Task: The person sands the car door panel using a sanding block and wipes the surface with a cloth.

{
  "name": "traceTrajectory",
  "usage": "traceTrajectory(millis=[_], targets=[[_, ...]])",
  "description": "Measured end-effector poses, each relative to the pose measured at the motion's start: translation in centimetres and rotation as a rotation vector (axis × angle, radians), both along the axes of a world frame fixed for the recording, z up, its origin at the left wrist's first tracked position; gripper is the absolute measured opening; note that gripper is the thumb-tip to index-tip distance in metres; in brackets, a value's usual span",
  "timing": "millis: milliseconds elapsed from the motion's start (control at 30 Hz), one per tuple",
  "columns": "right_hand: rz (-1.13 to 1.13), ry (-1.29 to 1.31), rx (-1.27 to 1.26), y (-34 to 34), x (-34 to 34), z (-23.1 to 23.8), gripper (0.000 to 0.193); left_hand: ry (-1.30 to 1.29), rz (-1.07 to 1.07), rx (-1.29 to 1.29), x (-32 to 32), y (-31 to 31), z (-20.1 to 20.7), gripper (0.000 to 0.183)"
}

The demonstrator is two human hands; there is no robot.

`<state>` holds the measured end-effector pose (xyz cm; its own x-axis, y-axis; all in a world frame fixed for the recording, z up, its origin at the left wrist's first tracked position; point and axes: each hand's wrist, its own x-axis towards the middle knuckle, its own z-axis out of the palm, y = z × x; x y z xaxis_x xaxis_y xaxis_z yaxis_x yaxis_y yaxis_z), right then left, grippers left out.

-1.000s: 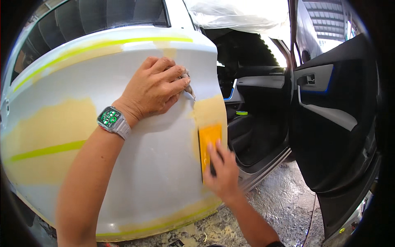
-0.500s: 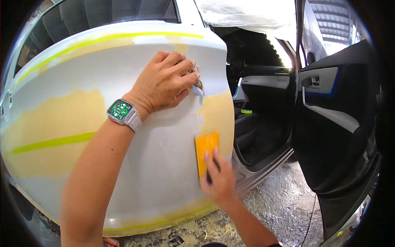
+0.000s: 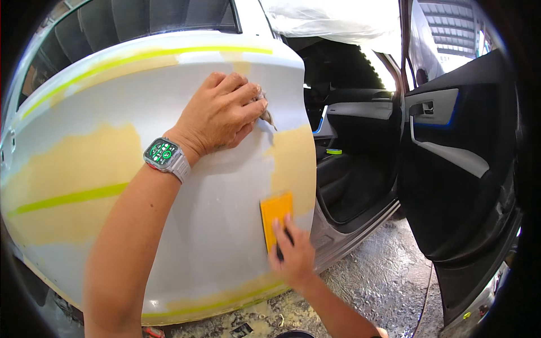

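My left hand point(image 3: 222, 112), with a watch point(image 3: 164, 155) on its wrist, presses against the upper part of a white car door panel point(image 3: 203, 219). Its fingers are closed round a crumpled greyish rag point(image 3: 266, 112), mostly hidden under them. Lower down, near the panel's right edge, my right hand point(image 3: 293, 253) grips an orange sanding block point(image 3: 277, 211) with a dark handle. The block lies flat against the panel, just below a yellow filler patch point(image 3: 290, 160); its underside is hidden.
Lime-green tape point(image 3: 67, 198) crosses another filler patch at left. On the right stands an open black door point(image 3: 462, 214), with the car's dark interior point(image 3: 355, 174) between. Below lie wet, stained ground point(image 3: 372, 270) and a dark round rim point(image 3: 296, 334).
My right hand has slid the sanding block down and slightly left along the panel. The left hand stays with the rag in nearly the same spot; the whole view has shifted slightly.
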<state>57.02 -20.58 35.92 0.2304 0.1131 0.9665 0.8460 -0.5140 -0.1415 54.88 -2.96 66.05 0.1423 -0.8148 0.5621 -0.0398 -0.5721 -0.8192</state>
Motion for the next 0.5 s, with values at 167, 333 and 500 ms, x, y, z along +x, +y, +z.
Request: traceTrajectory(millis=[167,333,500], targets=[[0.036,-0.028,0.073,-0.2,1.1,5.1,0.062,0.031,0.027,0.031,-0.1,0.2,0.1,0.030],[0.073,-0.055,0.107,0.0,2.7,10.3,0.062,0.005,0.053,0.088,2.6,-0.2,0.0,0.025],[-0.033,-0.029,0.036,-0.7,1.4,-1.5,0.066,0.057,0.035,0.117,6.6,-6.0,0.9,0.021]])
